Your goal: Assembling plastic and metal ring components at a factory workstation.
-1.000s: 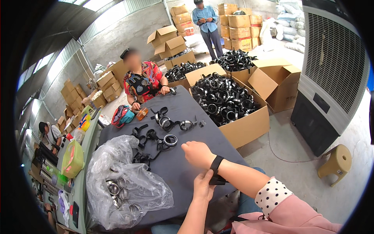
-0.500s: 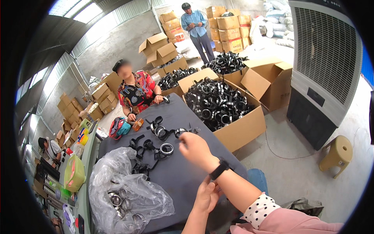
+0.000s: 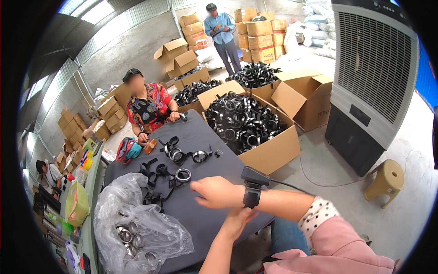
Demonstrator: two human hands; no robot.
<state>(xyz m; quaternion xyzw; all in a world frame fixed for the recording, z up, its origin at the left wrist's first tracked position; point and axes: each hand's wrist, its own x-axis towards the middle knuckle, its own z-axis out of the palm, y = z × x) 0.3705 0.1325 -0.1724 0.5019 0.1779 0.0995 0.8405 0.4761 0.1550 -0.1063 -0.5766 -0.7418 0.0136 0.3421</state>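
Note:
My right hand [image 3: 216, 192] is held above the dark-covered table, its fingers loosely bent and apart, with nothing visible in them. A black wristband [image 3: 252, 196] with a box-shaped black device [image 3: 254, 176] and a cable is strapped round my right wrist. From below, my left hand [image 3: 235, 223] is closed at the band's underside; some fingertips are hidden behind the wrist. Black ring-shaped clamps with straps lie beyond my right hand, among them a silver-rimmed ring [image 3: 183, 175] and another ring clamp [image 3: 200, 156].
A clear plastic bag [image 3: 141, 223] with metal rings covers the table's left near side. Beside the table stands a carton [image 3: 273, 153] heaped with black clamps. A co-worker in a patterned shirt [image 3: 150, 107] sits across. An air cooler [image 3: 372, 82] and stool [image 3: 385, 180] are right.
My right forearm has turned and come nearer, bringing the box-shaped device and cable into sight. My left hand stays at the wristband. The whole view has shifted slightly.

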